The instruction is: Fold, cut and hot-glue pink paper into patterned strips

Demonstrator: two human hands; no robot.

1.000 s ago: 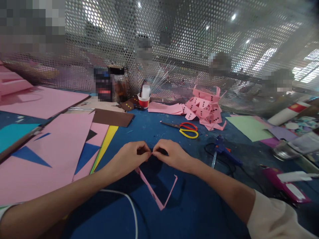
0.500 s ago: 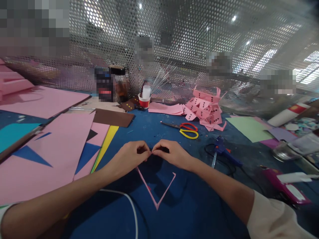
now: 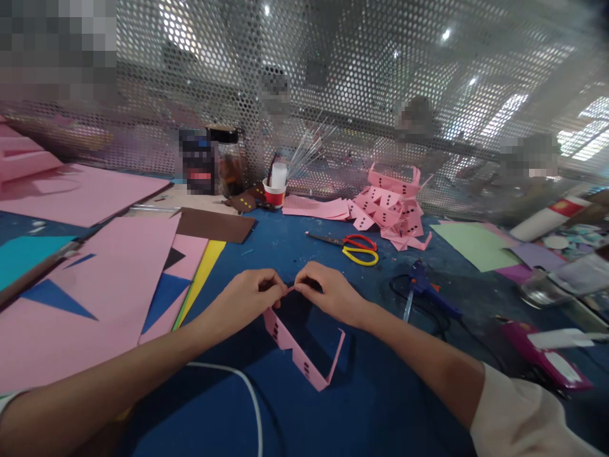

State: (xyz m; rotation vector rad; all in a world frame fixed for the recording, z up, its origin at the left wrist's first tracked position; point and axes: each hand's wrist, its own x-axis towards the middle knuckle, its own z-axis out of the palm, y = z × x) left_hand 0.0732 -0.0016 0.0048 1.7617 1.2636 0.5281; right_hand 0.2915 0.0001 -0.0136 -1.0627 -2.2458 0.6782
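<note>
A folded pink paper strip (image 3: pixel 299 355) with black dots and a notch along one edge hangs below my hands, above the blue table. My left hand (image 3: pixel 259 292) pinches one end of it between thumb and fingers. Close beside it, my right hand (image 3: pixel 323 289) has its thumb and finger pressed together on the same narrow pink end, which spans the small gap between the hands. The far arm of the strip bends up on the right and is free, with a small hooked tip.
Beyond my hands lie red-and-yellow-handled scissors (image 3: pixel 359 247) and a pile of similar pink paper pieces (image 3: pixel 390 206). On the right are a blue glue gun (image 3: pixel 428 292) and a magenta tool (image 3: pixel 542 355). Pink sheets (image 3: pixel 114 273) cover the left; a white cable (image 3: pixel 238 374) runs in front.
The pink strip has turned, so its dotted broad face now shows instead of its thin edge, and its fold has swung right. My hands have drawn slightly apart.
</note>
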